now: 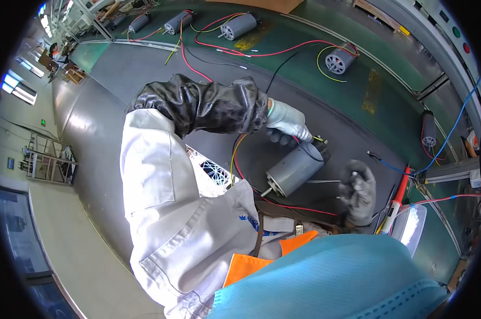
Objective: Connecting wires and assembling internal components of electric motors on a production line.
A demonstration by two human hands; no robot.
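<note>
A grey cylindrical electric motor (294, 169) lies tilted in front of my body, its metal shaft toward the lower left. My left hand (290, 121), in a pale glove, is closed at its upper right end, fingers pinched on the motor's wires. A red wire and a yellow-green one show by the fingertips; the exact grip is partly hidden. Right of the motor, my right hand (359, 191), in a grey glove, has its fingers curled. A thin pale strip (325, 181) runs from beside the motor to these fingers; its far end is hidden.
More motors with loose wires, such as one at the upper right (340, 59), lie along the green far surface. At right are a red-and-white tool (399, 196), a blue cable (458, 119) and a clear plastic bin (413, 226). A person sits far off at left.
</note>
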